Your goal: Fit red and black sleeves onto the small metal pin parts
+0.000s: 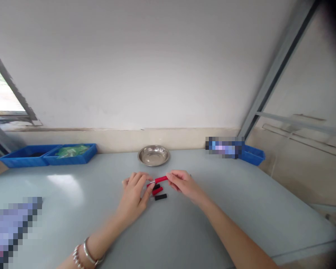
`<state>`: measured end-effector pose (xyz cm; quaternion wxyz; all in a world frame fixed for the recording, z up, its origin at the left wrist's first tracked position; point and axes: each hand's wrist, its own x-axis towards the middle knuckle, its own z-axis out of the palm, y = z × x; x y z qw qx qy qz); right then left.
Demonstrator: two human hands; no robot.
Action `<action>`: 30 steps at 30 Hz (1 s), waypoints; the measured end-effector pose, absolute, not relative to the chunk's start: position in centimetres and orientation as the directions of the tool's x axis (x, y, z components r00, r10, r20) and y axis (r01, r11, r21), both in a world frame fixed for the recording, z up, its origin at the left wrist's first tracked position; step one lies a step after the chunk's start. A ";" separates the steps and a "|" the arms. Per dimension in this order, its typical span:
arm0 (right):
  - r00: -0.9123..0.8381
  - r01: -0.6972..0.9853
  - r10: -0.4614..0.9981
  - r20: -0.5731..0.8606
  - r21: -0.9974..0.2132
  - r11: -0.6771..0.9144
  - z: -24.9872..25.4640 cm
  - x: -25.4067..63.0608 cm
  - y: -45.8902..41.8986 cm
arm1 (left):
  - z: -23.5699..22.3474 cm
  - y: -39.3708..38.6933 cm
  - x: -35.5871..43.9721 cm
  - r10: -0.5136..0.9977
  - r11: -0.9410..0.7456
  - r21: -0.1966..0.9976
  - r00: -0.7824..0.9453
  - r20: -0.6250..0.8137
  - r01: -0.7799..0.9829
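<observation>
A slim red tube-like piece with a silver metal end is held level between my hands, above the table. My right hand pinches its right end between thumb and fingers. At the silver end, the thumb and forefinger of my left hand are closed on it. Just below lie a shorter red piece and a black piece, with another black piece partly hidden behind the held one. Their exact kind is too small to make out.
A round steel bowl stands near the wall. Blue trays sit at the back left, one with a green plastic bag. Another blue tray is at the back right, beside a blurred-out item. Another pixelated object lies front left.
</observation>
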<state>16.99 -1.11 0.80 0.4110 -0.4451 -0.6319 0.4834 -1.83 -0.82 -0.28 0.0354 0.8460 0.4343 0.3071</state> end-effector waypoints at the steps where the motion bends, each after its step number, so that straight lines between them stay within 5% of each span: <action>1: -0.265 0.164 0.960 0.088 -0.977 0.135 0.8 17.0 -1.1 | -0.3 -0.8 -1.8 0.755 -0.621 0.323 0.435 0.490 0.714; 30: -0.302 0.262 0.944 0.134 -0.940 0.217 0.5 17.1 -1.0 | 0.4 -1.0 -1.8 0.735 -0.637 0.304 0.440 0.515 0.708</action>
